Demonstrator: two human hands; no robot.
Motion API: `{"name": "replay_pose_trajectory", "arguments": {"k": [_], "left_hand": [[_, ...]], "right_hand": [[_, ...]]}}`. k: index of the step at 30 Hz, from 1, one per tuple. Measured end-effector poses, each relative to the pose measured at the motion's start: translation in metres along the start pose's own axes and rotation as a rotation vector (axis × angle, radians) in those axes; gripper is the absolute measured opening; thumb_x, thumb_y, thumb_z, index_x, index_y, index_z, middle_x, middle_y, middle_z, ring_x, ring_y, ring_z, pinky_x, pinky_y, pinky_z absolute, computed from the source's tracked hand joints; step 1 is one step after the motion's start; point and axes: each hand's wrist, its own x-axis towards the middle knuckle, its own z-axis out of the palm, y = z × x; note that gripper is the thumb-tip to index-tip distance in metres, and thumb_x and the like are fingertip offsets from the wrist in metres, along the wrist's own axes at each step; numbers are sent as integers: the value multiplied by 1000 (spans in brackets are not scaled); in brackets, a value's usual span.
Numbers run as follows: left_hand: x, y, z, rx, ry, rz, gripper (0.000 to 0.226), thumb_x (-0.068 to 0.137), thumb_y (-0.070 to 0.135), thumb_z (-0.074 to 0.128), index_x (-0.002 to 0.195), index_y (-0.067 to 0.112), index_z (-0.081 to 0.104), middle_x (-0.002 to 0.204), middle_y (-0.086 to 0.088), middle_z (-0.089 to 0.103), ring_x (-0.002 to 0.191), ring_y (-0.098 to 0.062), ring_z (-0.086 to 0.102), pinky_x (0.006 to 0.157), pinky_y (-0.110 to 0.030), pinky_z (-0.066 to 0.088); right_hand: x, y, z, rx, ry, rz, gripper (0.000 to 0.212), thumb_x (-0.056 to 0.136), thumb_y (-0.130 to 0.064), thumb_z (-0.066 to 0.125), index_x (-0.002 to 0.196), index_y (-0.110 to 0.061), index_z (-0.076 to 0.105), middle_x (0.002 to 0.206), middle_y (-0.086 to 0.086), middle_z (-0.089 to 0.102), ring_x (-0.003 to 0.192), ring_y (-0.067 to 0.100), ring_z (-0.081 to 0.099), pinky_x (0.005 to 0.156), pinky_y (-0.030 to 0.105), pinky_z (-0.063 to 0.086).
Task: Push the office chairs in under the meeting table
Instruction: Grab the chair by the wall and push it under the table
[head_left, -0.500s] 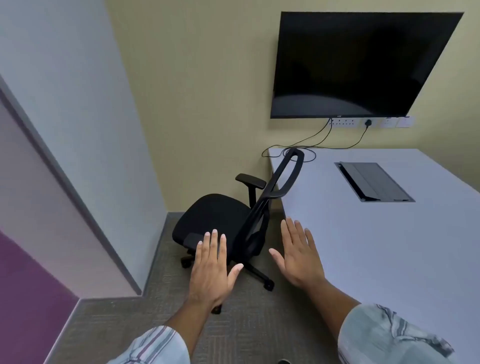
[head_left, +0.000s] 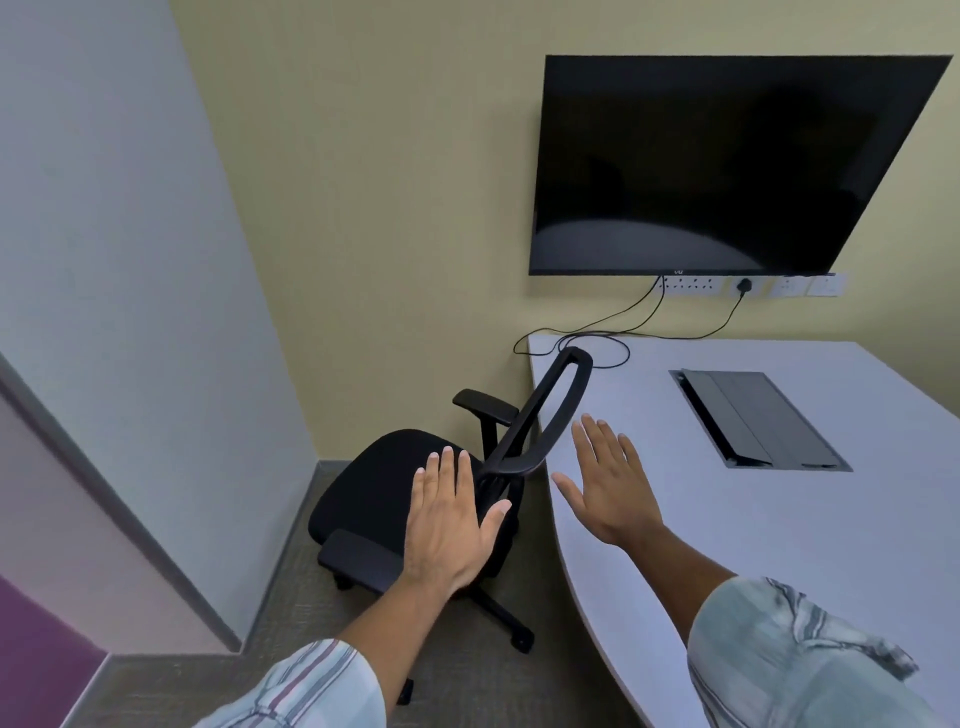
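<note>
A: Where are the hands?

B: Both flat, fingers spread, holding nothing. The left hand hovers in front of the office chair, over the seat and lower backrest; the right hand hovers over the near left edge of the meeting table.

A: And the chair itself?

B: Just beyond the hands, left of the table's edge, not tucked under. Its backrest is on the table side and the seat faces left, toward the wall.

A: Which hand is nearer?

B: I judge the left, almost at the backrest frame. The chair probably needs turning first.
</note>
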Motion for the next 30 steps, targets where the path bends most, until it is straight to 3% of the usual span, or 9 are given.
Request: {"name": "replay_pose_trajectory", "arguments": {"k": [8, 12, 17, 27, 30], "left_hand": [[84, 57, 10, -14, -82, -58, 103, 102, 81, 10, 171, 6, 15, 179, -17, 21, 167, -33, 13, 136, -51, 10], [121, 80, 17, -8, -188, -83, 98, 106, 77, 28, 171, 4, 15, 176, -18, 28, 162, -35, 27, 132, -53, 25], [151, 95, 23, -2, -362, -202, 104, 104, 80, 30, 171, 5, 2, 171, -21, 35, 147, -41, 47, 113, -54, 46], [153, 75, 37, 83, -260, -181, 109, 95, 93, 20, 171, 14, 17, 155, -13, 56, 128, -33, 66, 93, -48, 58], [144, 60, 35, 62, -264, -154, 111, 93, 94, 20, 171, 16, 17, 155, -10, 56, 128, -30, 65, 94, -47, 58]], "right_hand": [[84, 53, -4, 20, -43, -111, 90, 101, -72, 0, 173, -19, 6, 182, 5, 3, 169, 26, 0, 137, 47, -2], [127, 69, -2, 22, -69, -176, 83, 107, -66, 12, 173, -17, 10, 182, 7, 10, 169, 26, 6, 137, 47, 1], [172, 80, 7, 13, -172, -237, 76, 112, -62, 21, 174, -20, 8, 183, 4, 6, 169, 23, 3, 136, 47, 0], [229, 89, 22, -56, -307, -343, 83, 107, -72, 16, 173, -22, 13, 183, -1, 9, 168, 20, 4, 135, 49, -1], [236, 88, 24, -61, -332, -361, 97, 96, -81, 4, 173, -23, 17, 182, -1, 11, 168, 22, 4, 134, 50, -1]]}}
